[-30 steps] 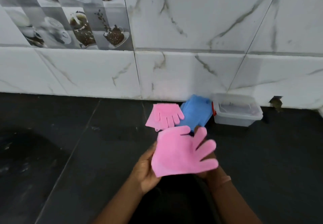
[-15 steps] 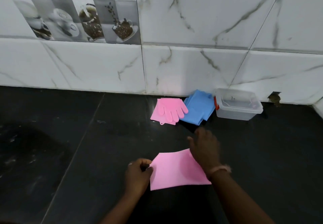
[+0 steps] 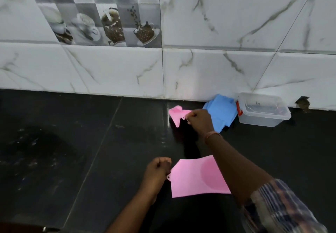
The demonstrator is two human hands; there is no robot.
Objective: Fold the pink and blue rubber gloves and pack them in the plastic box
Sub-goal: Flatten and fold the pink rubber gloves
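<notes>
Both forearms are bare. A thin bracelet [image 3: 212, 134] circles the right wrist. A plaid sleeve [image 3: 280, 207], lower right, covers that upper arm.

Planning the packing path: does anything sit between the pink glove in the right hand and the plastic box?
Yes. The blue gloves lie between the right hand with its second pink glove and the plastic box, touching the box's left side.

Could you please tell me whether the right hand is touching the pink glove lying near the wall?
Touching: in the head view, the right hand is closed on the far pink glove, whose edge bunches into its grip and lifts off the counter.
</notes>
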